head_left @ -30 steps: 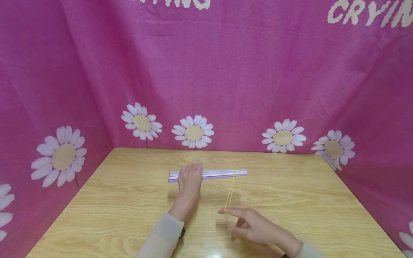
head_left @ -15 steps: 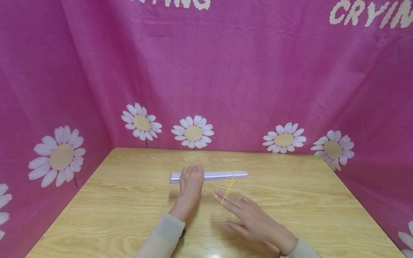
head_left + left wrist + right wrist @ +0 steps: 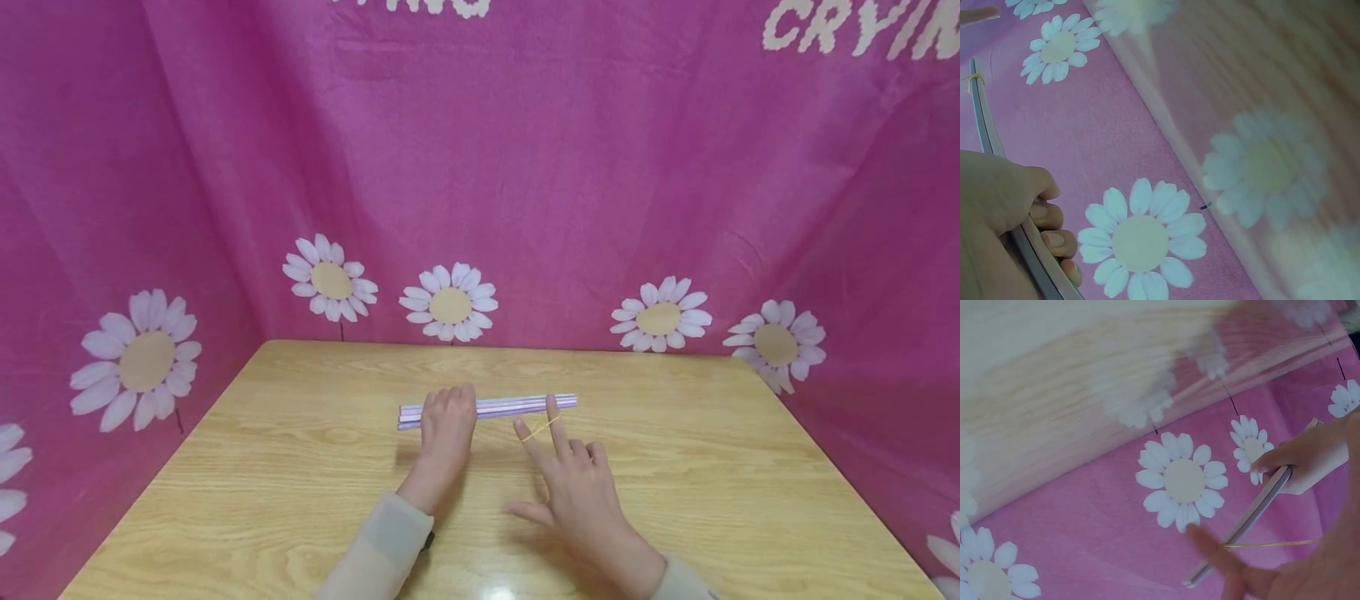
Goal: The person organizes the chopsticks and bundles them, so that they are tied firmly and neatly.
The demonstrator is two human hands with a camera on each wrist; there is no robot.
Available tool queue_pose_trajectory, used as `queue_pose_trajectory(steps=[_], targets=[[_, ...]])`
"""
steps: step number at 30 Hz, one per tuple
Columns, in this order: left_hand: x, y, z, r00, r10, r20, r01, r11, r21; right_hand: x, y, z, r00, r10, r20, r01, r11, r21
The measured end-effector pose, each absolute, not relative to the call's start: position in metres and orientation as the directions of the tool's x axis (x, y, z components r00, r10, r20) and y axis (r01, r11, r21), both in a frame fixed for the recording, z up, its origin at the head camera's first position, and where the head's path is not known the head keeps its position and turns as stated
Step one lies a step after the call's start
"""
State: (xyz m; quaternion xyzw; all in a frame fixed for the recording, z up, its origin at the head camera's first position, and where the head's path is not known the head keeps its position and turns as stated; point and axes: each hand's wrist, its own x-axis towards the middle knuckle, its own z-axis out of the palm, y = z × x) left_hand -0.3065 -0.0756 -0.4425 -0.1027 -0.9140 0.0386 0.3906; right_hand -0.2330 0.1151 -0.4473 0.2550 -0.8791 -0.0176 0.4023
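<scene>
My left hand [image 3: 447,429] grips a bundle of pastel chopsticks [image 3: 506,407] near its thicker left end and holds it level above the table. Their thinner ends point right. A thin yellow rubber band [image 3: 542,428] stretches between the spread index and middle fingers of my right hand [image 3: 585,492]. The middle fingertip overlaps the bundle near its right end in the head view; the thumb is held out to the left. In the left wrist view, a yellow loop [image 3: 975,77] circles the chopsticks [image 3: 988,125] near their tips.
A wooden table [image 3: 712,467] lies beneath both hands. Behind it and at both sides hangs a pink cloth [image 3: 555,167] printed with white daisies and lettering.
My right hand has moved up toward the bundle's right end, and its two fingers have spread inside the band, which was a long stretched loop before. My left hand stays nearly in place.
</scene>
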Motion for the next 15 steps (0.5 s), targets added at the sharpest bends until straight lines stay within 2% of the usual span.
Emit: queue_pose_trajectory(steps=[6,8,10,12,15], targets=[[-0.306,-0.073,-0.442,-0.691,0.22,0.689,0.152,0.975,-0.159,-0.232,0.108,-0.444,-0.561,-0.336,0.757,-0.296,0.935,0.196],[-0.307,-0.073,-0.442,-0.688,0.215,0.694,0.134,0.976,-0.169,-0.229,0.106,-0.438,-0.59,-0.306,0.747,-0.257,0.949,0.185],[-0.307,-0.073,-0.442,-0.684,0.208,0.699,0.116,0.977,-0.178,-0.225,0.105,-0.431,-0.649,-0.281,0.707,-0.246,0.957,0.155],[-0.307,-0.074,-0.442,-0.681,0.203,0.704,0.104,0.978,-0.181,-0.222,0.105,-0.421,-0.742,-0.252,0.622,-0.255,0.963,0.086],[-0.307,-0.075,-0.443,-0.691,0.203,0.694,0.107,0.978,-0.18,-0.22,0.11,-0.402,-0.901,-0.185,0.393,-0.258,0.956,-0.142]])
